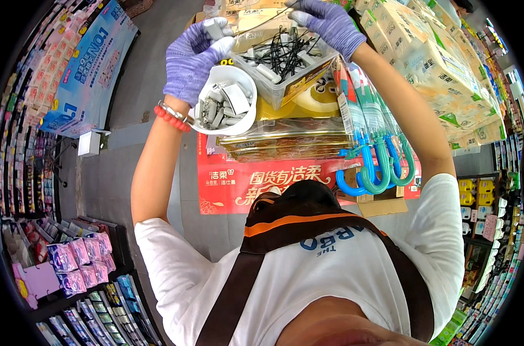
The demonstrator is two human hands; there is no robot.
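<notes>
Left hand (194, 57) pinching a small grey security tag (216, 27); right hand (330, 23) gripping a thin black lanyard wire (267, 20), drawn taut over the clear tag bin (285, 63). White bowl (227, 101) of tags parked close alongside, atop stacked packages, for easy reach.

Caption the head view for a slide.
Gloved left hand and right hand handle white security tags above a clear bin.

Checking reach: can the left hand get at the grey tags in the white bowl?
Probably yes. The left hand is right above the white bowl, whose top is open, but its fingers already pinch a small grey tag.
</notes>
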